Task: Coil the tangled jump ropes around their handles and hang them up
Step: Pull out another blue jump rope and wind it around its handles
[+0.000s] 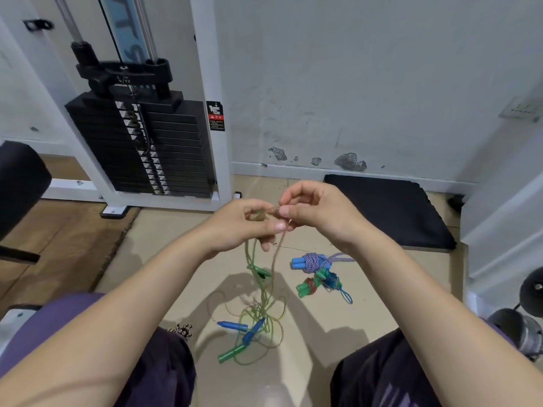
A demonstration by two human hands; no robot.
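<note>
A white-framed weight machine with a black plate stack stands against the white wall at upper left. A black floor mat lies at the foot of the wall to the right, on the beige floor; a wooden floor section adjoins it at left. A black padded seat edge shows at the left margin, and dumbbell ends at lower right. The person's knees, in dark shorts, frame the bottom of the view.

Both forearms reach forward, the hands meeting at centre above the floor. The left hand has its fingers curled, gripping greenish-yellow cord; the right hand pinches the same cord between thumb and forefinger, just beside the left fingertips. From this grasp the tangled jump ropes hang down to a loose heap on the floor between the knees. One green handle dangles partway down the hanging strands; two blue handles and a second green handle lie in the heap.

To the right of the heap, well apart from it, lie two bundles already wound: a blue-and-white braided rope coiled around pale blue handles, and, touching it on the near side, a green-handled bundle with a blue loop trailing.
</note>
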